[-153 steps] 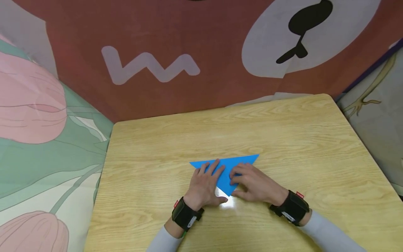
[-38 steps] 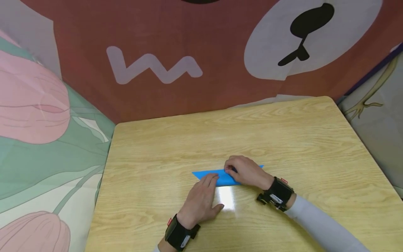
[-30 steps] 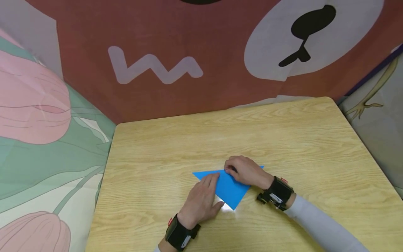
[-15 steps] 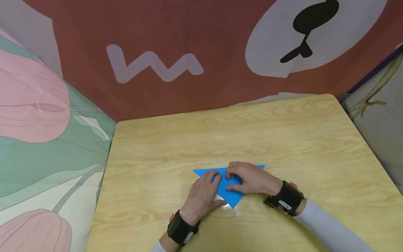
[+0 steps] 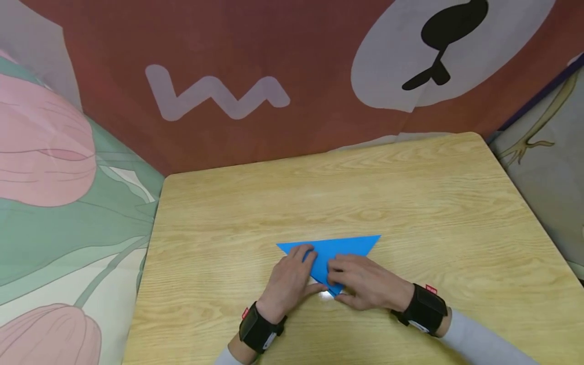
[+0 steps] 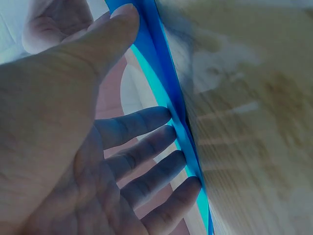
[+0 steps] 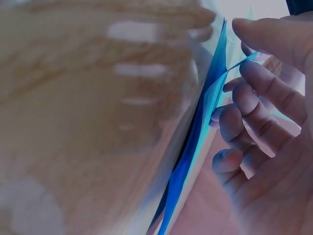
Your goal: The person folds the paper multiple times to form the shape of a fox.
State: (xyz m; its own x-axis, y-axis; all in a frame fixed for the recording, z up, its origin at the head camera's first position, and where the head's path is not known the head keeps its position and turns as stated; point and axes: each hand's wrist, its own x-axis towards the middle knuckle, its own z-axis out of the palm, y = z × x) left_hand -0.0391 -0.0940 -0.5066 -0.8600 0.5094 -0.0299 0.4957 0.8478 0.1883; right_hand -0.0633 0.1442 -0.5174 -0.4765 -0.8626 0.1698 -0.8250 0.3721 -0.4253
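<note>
A sheet of blue paper (image 5: 349, 246), folded into a triangle, lies on the wooden table with its long edge away from me. My left hand (image 5: 289, 281) rests on its left part, fingertips on the surface and thumb at the near point. In the left wrist view, the left fingers (image 6: 151, 139) reach out nearly straight to the paper. My right hand (image 5: 367, 281) is over the near right side, fingers bent. The right wrist view shows a thin blue flap (image 7: 242, 61) standing up at the near point, between thumb and index finger, which stay apart.
The wooden table (image 5: 219, 218) extends around both hands. Behind it stands a red-brown cartoon backdrop (image 5: 219, 142), with a flower-patterned panel (image 5: 50, 243) on the left. Black bands (image 5: 424, 309) with cameras circle both wrists.
Five seconds ago the triangle lay similarly; then its near point was folded up to the long edge and let back down. The right hand has moved from the long edge to the near point.
</note>
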